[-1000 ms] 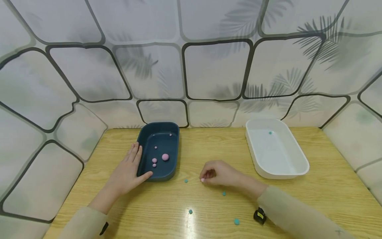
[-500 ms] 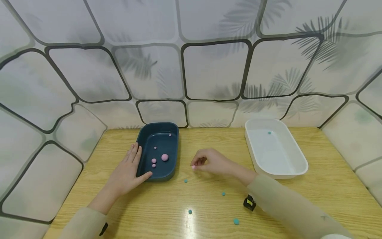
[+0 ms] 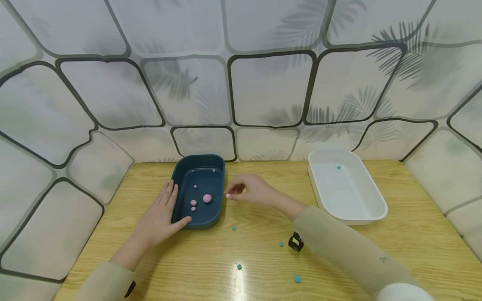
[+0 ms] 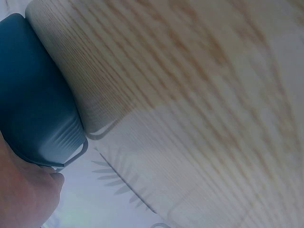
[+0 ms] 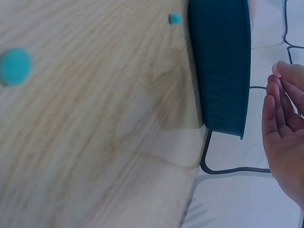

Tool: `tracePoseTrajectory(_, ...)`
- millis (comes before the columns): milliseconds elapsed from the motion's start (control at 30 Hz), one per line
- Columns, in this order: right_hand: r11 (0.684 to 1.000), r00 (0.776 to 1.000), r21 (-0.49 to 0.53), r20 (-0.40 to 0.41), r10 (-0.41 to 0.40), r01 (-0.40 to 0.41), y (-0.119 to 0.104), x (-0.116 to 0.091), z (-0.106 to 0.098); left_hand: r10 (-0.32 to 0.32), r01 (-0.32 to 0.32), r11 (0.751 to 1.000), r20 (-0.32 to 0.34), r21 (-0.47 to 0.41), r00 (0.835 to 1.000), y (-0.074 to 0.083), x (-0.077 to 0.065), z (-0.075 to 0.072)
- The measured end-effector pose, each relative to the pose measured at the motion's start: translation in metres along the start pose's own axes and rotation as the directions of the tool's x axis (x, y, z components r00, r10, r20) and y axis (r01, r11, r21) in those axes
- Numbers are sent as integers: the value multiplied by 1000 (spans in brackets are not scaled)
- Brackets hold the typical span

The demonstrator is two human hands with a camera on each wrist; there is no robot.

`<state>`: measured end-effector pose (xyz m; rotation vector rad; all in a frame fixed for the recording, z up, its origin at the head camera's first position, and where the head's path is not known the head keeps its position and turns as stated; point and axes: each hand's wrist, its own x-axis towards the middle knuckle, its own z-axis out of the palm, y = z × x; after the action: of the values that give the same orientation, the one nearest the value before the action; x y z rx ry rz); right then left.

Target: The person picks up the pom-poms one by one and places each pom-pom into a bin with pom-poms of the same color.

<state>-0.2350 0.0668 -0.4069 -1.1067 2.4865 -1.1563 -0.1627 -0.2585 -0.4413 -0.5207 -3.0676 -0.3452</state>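
A dark blue tray [image 3: 204, 219] stands on the left of the table, with several pink balls in it, the largest being one pink ball [image 3: 207, 198]. My left hand [image 3: 158, 219] rests along the tray's left side, fingers straight and thumb over the near left corner of the rim. Between thumb and forefinger, my right hand [image 3: 254, 191] pinches a small pink ball [image 3: 228, 195] right at the tray's right edge. The right wrist view also shows this small pink ball [image 5: 276, 70] at the fingertips, beside the tray's outer wall [image 5: 221, 71].
A white tray [image 3: 350, 192] stands at the right with one teal ball [image 3: 339, 167] inside. Several teal pieces lie on the wooden table [image 3: 180, 267], among them a larger teal piece [image 3: 297, 279] near the front. A patterned wall [image 3: 271, 92] rises behind the table.
My right hand has moved left and away from me across the table, carrying the small pink ball up to the blue tray's right edge. My left hand has stayed in place.
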Motion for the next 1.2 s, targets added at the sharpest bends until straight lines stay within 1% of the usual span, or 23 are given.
tracePoseTrajectory(167,1000,1000,7,-15,2,-1,-4,16,-2,9,-9,1000,-10,4,1000,2,-1,-2)
tracePoseTrajectory(333,999,999,18,-3,41,-41,-5,32,-2,5,-5,1000,-9,10,1000,2,-1,-3)
tracePoseTrajectory(500,1000,1000,16,-18,20,-19,-3,46,0,2,-2,1000,-8,10,1000,1,-1,0)
tracePoseTrajectory(600,999,999,22,-30,26,-25,-1,53,2,0,0,1000,-3,12,1000,0,0,0)
tracePoseTrajectory(867,997,996,-2,-30,81,-81,0,65,9,6,-6,1000,-19,10,1000,1,-1,-2)
tracePoseTrajectory(1067,993,993,-3,-24,119,-119,2,71,12,0,0,1000,1,8,1000,1,-1,-2)
tracePoseTrajectory(1200,991,990,23,-36,135,-134,5,72,15,0,0,1000,-1,6,1000,0,0,-1)
